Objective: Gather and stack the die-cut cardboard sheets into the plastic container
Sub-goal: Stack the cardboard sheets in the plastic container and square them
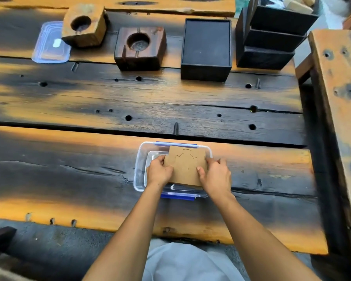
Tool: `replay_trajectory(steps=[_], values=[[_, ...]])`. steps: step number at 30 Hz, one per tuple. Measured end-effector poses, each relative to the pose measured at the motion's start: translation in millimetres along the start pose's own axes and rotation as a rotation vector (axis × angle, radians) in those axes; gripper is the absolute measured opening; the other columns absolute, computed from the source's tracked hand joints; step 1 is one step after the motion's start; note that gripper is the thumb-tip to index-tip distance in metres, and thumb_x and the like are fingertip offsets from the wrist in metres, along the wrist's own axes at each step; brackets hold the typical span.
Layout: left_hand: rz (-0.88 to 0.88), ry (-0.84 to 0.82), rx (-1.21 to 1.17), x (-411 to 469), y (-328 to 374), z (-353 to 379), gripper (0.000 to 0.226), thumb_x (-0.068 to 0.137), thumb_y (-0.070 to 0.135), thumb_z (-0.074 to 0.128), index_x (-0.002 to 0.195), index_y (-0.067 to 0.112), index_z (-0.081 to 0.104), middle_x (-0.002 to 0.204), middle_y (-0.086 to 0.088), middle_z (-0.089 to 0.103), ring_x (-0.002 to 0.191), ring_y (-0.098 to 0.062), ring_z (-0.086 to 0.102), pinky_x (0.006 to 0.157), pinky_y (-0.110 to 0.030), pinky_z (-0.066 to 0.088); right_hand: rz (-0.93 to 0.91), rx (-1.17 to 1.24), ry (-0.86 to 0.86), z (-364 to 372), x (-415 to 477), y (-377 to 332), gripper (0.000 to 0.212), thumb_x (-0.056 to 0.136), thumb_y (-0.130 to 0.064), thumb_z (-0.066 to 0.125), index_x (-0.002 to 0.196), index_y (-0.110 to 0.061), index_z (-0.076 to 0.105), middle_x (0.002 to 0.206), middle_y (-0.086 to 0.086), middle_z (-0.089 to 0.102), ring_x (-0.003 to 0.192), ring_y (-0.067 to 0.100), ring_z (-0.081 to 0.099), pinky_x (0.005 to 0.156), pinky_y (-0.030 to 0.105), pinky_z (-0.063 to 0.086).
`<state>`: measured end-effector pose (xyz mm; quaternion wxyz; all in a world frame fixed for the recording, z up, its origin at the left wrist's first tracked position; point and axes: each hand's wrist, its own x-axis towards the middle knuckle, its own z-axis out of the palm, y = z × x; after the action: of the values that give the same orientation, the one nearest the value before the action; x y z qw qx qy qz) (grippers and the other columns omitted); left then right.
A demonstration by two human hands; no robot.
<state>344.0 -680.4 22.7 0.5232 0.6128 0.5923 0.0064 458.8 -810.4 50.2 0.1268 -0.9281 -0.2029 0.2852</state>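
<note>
The left hand (159, 171) and right hand (216, 175) hold a die-cut cardboard sheet (185, 165) over the clear plastic container (139, 159) at the near middle of the wooden worktop (69, 159). The left grip curls round the sheet's left edge. The right grip pinches its right edge, thumb on top.

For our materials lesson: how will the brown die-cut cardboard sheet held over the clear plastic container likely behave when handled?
Probably stiff: the brown die-cut cardboard sheet spans flat between the left hand and right hand without sagging. Likely light, as it looks thin. Its cut outline may tear if bent.
</note>
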Motion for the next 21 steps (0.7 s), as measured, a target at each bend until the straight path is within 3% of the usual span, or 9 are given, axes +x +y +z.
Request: replay_trajectory(steps=[2, 7, 11, 16, 21], values=[[-0.004, -0.007, -0.014, -2.2, 0.4, 2.2, 0.029, 0.080, 0.004, 0.058, 0.077, 0.032, 0.064, 0.082, 0.015, 0.069, 0.092, -0.018, 0.066, 0.072, -0.022, 0.050, -0.010, 0.006, -0.008, -1.4, 0.0, 3.2, 0.043, 0.096, -0.039, 0.062, 0.131, -0.016, 0.058, 0.119, 0.013, 0.050, 0.107, 0.040, 0.059, 0.094, 0.044, 0.048], [-0.029, -0.055, -0.123, 0.9, -0.9, 4.7, 0.033, 0.081, 0.008, 0.073, 0.109, 0.025, 0.065, 0.106, 0.007, 0.072, 0.088, -0.004, 0.063, 0.067, -0.017, 0.046, -0.048, 0.047, -0.011, -2.3, 1.0, 6.6, 0.058, 0.095, -0.036, 0.063, 0.147, -0.030, 0.037, 0.121, 0.012, 0.047, 0.105, 0.042, 0.059, 0.088, 0.046, 0.050], [-0.134, -0.111, -0.277, 4.2, -1.2, 4.1, 0.046, 0.082, 0.007, 0.078, 0.120, 0.019, 0.054, 0.106, 0.002, 0.069, 0.088, -0.009, 0.065, 0.065, -0.022, 0.050, -0.016, 0.089, 0.001, -0.8, 5.6, 11.2, 0.069, 0.092, -0.037, 0.067, 0.150, -0.033, 0.030, 0.123, 0.014, 0.050, 0.108, 0.041, 0.059, 0.088, 0.047, 0.050], [-0.148, -0.175, -0.299, 2.5, -2.8, 12.2, 0.048, 0.089, 0.009, 0.071, 0.129, 0.022, 0.047, 0.109, 0.004, 0.069, 0.092, -0.007, 0.064, 0.074, -0.025, 0.054, 0.042, 0.159, 0.000, 3.0, 8.2, 9.5, 0.071, 0.089, -0.035, 0.071, 0.148, -0.034, 0.032, 0.123, 0.013, 0.053, 0.113, 0.039, 0.058, 0.092, 0.047, 0.048], [-0.191, -0.234, -0.250, 11.7, -3.6, 9.7, 0.047, 0.085, 0.017, 0.077, 0.127, 0.017, 0.055, 0.119, -0.002, 0.070, 0.099, -0.014, 0.065, 0.094, -0.041, 0.056, 0.066, 0.207, 0.016, 6.5, 11.5, 10.0, 0.071, 0.086, -0.035, 0.074, 0.146, -0.036, 0.035, 0.122, 0.012, 0.055, 0.115, 0.037, 0.056, 0.093, 0.047, 0.048]])
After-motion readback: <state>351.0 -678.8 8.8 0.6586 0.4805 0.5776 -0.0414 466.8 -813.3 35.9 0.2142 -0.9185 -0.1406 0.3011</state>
